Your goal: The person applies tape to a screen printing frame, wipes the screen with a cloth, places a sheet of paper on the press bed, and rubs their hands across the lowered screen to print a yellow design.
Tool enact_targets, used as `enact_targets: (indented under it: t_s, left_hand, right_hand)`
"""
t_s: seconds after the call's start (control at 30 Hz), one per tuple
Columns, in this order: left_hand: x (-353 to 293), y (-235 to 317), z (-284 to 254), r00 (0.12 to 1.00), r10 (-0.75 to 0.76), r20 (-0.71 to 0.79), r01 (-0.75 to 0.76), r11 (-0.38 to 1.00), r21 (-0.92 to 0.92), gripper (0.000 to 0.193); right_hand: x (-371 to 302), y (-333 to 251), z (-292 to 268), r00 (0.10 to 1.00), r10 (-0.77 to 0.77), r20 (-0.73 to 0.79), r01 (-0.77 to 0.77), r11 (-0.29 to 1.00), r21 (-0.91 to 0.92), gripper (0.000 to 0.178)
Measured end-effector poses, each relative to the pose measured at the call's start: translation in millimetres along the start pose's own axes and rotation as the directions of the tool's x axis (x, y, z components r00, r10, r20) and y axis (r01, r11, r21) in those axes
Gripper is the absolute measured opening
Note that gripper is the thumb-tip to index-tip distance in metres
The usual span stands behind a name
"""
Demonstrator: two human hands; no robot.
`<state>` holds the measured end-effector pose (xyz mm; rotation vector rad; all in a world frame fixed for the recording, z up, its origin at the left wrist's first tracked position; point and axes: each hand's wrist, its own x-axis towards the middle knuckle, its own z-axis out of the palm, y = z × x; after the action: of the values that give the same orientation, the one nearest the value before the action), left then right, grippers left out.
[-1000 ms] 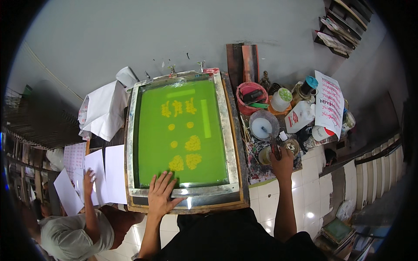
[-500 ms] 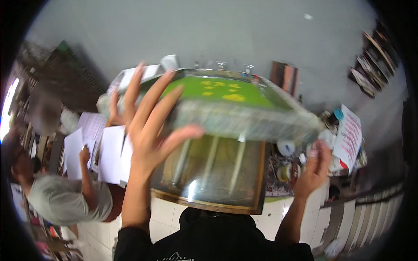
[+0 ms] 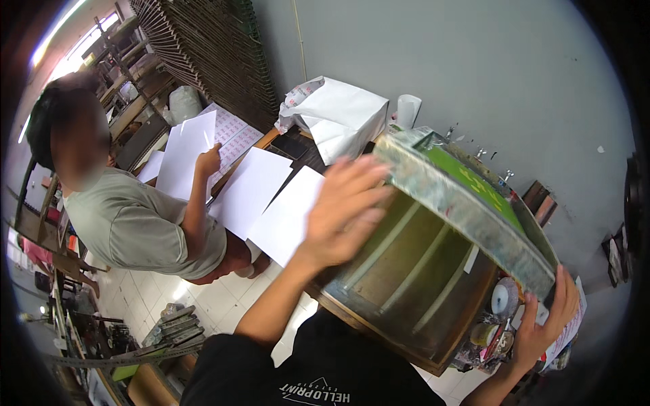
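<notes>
A screen printing frame (image 3: pixel 467 210) with a green mesh (image 3: pixel 467 179) and yellow markings is raised at a tilt over a glass-topped table (image 3: pixel 406 271) with pale bars under the glass. My right hand (image 3: pixel 545 325) grips the frame's near right corner, thumb and fingers on either side of it. At the frame's left end is my left hand (image 3: pixel 345 213), smeared by motion, its fingers stretched out. I cannot tell whether its fingertips touch the frame.
To the left, a co-worker in a grey shirt (image 3: pixel 149 216) holds a white sheet (image 3: pixel 186 155). More white sheets (image 3: pixel 254 193) lie nearby. A paper-wrapped package (image 3: pixel 345 111) sits behind. Tape and jars (image 3: pixel 484 333) crowd the table's right side. A grey wall (image 3: pixel 474 61) stands beyond.
My view has swung left, bringing the co-worker further in. My right hand has come onto the frame's corner. My left hand, spread before, has moved beside the frame's left end.
</notes>
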<state>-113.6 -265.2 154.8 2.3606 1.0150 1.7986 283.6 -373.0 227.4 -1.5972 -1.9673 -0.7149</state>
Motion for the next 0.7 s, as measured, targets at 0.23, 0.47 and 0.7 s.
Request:
enact_targets:
  t_s: [0.23, 0.47, 0.7]
  left_hand:
    - [-246.6, -100.6, -115.7, 0.417, -0.767, 0.488, 0.447, 0.640, 0.625, 0.086]
    - [-275.9, -121.3, -114.1, 0.262, -0.572, 0.777, 0.193, 0.820, 0.539, 0.103]
    - [-280.5, -140.7, -127.6, 0.333, -0.383, 0.862, 0.052, 0.920, 0.388, 0.052]
  right_hand:
    - [6.3, -7.6, 7.9, 0.997, 0.071, 0.024, -0.074, 0.988, 0.134, 0.056]
    - [13.0, 1.4, 4.4, 0.979, 0.195, 0.061, -0.204, 0.950, 0.238, 0.056]
    - [16.7, -6.7, 1.6, 0.967, 0.249, 0.053, -0.254, 0.929, 0.269, 0.058]
